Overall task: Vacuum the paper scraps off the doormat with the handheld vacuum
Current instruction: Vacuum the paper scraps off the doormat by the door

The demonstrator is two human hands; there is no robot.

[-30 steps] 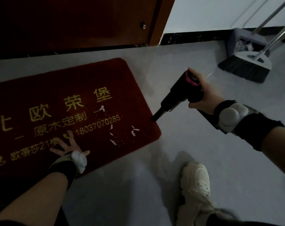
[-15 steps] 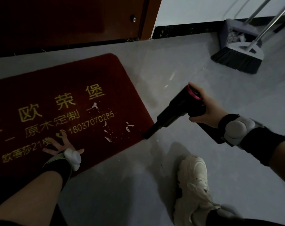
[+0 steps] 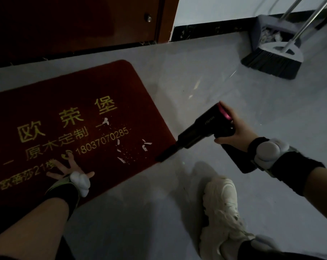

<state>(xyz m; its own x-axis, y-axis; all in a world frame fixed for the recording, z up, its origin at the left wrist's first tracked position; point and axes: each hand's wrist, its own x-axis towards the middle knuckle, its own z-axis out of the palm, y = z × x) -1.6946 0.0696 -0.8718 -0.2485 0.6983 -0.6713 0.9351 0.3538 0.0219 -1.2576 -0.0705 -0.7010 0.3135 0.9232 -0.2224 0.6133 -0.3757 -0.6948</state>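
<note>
Head view. Counted items: one doormat point(image 3: 69, 102), one handheld vacuum point(image 3: 200, 132), two hands, one shoe point(image 3: 221, 214), one broom point(image 3: 271, 62) and one dustpan point(image 3: 262, 32). The paper scraps point(image 3: 132, 147) number about six larger white pieces, with many finer specks among them that are too small to count.

The doormat is dark red with rounded corners and yellow printed characters, including a row of digits. It lies on a pale grey floor point(image 3: 215, 81), its far edge near a dark wooden door point(image 3: 74, 21).

The scraps lie in a loose group near the mat's right end, towards its near right corner. One piece sits higher up, just beside the printed characters; the others lie between the digits and the right edge.

The handheld vacuum has a black barrel with a pink ring at its rear end and a narrow black nozzle. It is tilted downward to the left. The nozzle tip is at the mat's near right corner, close to the scraps; whether it touches the mat cannot be told.

The right hand point(image 3: 237, 130) has its fingers curled round the rear of the vacuum, gripping it. A black wrist strap with a white rounded unit sits behind it.

The left hand point(image 3: 69, 169) rests flat on the mat near its near edge, fingers straight and spread. It wears a similar strap.

The pale shoe stands on the floor beside the mat's near right corner. The broom and dustpan stand at the far right, by the wall, well apart from the mat.
</note>
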